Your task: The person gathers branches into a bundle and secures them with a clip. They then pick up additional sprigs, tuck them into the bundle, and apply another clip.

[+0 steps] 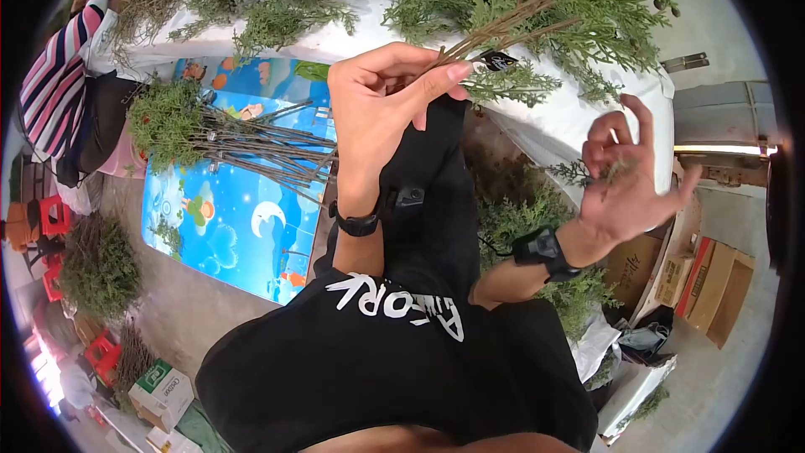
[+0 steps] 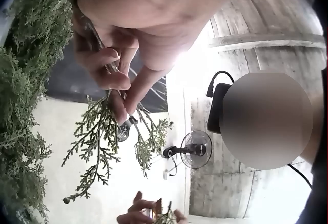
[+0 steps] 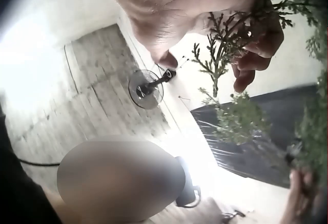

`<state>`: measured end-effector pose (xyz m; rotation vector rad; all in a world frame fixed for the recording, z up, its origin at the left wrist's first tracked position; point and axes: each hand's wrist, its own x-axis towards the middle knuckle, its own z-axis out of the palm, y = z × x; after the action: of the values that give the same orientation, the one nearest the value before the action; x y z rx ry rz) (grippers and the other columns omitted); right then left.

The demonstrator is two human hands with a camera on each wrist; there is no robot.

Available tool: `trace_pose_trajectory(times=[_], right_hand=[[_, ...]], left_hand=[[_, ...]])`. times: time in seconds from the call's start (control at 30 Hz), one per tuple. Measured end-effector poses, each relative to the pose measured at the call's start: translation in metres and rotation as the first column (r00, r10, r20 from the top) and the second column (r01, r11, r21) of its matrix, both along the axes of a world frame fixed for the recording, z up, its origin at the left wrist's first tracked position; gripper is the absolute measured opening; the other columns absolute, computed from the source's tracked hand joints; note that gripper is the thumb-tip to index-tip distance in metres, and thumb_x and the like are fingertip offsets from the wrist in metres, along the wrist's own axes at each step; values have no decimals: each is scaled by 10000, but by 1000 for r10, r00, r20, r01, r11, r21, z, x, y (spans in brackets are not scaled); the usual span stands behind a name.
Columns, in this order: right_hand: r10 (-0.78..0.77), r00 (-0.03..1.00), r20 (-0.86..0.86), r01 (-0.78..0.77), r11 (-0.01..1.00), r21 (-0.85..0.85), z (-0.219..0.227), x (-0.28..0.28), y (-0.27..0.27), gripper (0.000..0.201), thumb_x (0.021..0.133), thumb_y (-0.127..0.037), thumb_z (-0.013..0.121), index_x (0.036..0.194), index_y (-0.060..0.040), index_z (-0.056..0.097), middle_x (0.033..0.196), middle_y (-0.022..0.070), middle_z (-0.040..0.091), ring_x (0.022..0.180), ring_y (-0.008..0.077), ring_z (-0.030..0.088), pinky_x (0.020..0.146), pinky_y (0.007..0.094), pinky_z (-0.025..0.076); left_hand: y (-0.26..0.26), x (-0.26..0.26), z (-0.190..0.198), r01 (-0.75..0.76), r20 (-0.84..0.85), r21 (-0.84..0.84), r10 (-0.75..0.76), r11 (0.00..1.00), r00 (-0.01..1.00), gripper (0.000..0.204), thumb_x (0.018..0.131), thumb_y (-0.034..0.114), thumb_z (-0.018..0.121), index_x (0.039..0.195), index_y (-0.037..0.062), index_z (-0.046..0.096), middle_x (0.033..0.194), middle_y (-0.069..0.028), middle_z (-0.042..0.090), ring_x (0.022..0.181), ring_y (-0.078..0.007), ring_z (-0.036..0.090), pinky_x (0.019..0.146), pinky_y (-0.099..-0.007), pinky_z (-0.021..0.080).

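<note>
In the head view my left hand (image 1: 369, 109) is raised in front of me, thumb and fingers pinching the thin brown stems of a cut evergreen branch (image 1: 579, 29). The branch's leafy end points up and to the right. A small black tag (image 1: 496, 60) hangs by the fingertips. My right hand (image 1: 625, 189) is up on the right, thumb spread wide and some fingers loosely bent. A small evergreen sprig (image 3: 218, 55) overlaps its palm and fingers in the right wrist view. The left wrist view shows the stems (image 2: 92, 34) running through the left hand's fingers.
Evergreen piles lie on the white-covered table (image 1: 654, 130) ahead. Left, a bundle of tagged stems (image 1: 260, 143) lies on a blue cartoon-printed low table (image 1: 222, 243). A person in a striped top (image 1: 63, 84) sits beyond. More greenery (image 1: 520, 201) and cardboard boxes (image 1: 713, 294) stand at right.
</note>
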<state>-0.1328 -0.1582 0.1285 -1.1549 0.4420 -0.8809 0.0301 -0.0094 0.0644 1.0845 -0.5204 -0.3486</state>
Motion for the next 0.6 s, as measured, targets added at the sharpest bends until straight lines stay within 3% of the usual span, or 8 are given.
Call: trace_pose_trajectory(times=[0.07,0.13,0.17,0.2,0.27,0.37,0.47,0.6], right_hand=[[136,972,192,-128,990,-55,-2,-6,0,675,780,-437,473,1195,95,455,726,117,466,605,147,381,429,207,251],[305,895,324,-266,951,-160,-13,-17,-3,612,764,-367,528,1177,79,464,863,174,528,654,160,438,442,206,295],[249,938,239,-209,961,-183,-17,-26,-2,685,687,-182,623,1269,92,389,821,151,529,635,136,427,458,201,311],[105,993,55,-92,976,-198,-11,-29,12,667,683,-84,642,1279,99,406,795,123,561,641,127,478,519,189,363],[147,974,-170,-190,942,-275,-10,-31,12,575,718,-83,676,1229,96,480,774,98,606,663,130,546,587,191,408],[344,935,88,-330,933,-146,-20,-28,4,357,804,-145,715,1070,64,599,758,93,637,695,136,594,633,219,450],[332,925,185,-328,943,-51,-25,-29,1,288,846,-193,704,973,53,624,754,94,638,688,132,596,632,227,460],[260,937,235,-228,961,-153,-35,-24,-1,306,869,-265,690,881,36,636,777,99,640,654,133,578,599,240,458]], left_hand=[[-2,-4,3,-15,-2,14,15,1000,1000,100,794,38,726,837,-44,688,707,-130,693,451,-50,498,395,-176,305],[-2,-6,7,-31,-2,24,31,999,1000,100,794,47,719,838,-39,692,692,-132,689,422,-45,449,405,-180,291],[-2,-7,8,-32,-5,25,32,999,999,96,792,43,717,837,-38,693,691,-130,689,420,-44,445,406,-180,285],[-4,-10,8,-17,-15,25,17,1000,1000,91,790,40,715,835,-37,694,690,-127,690,418,-42,440,407,-180,279],[-5,-12,8,-7,-11,0,7,1000,1000,101,767,-1,734,836,-54,682,707,-132,699,425,-35,470,406,-158,288],[-9,-14,5,-44,19,23,44,999,999,119,771,26,735,836,-58,680,707,-141,697,421,-35,454,404,-170,264],[-10,-15,4,-62,39,36,60,997,997,126,776,34,733,837,-62,679,706,-146,695,423,-36,446,404,-175,257],[-12,-16,4,-87,59,43,84,995,995,133,781,48,735,846,-56,685,701,-146,692,421,-34,431,408,-175,258]])
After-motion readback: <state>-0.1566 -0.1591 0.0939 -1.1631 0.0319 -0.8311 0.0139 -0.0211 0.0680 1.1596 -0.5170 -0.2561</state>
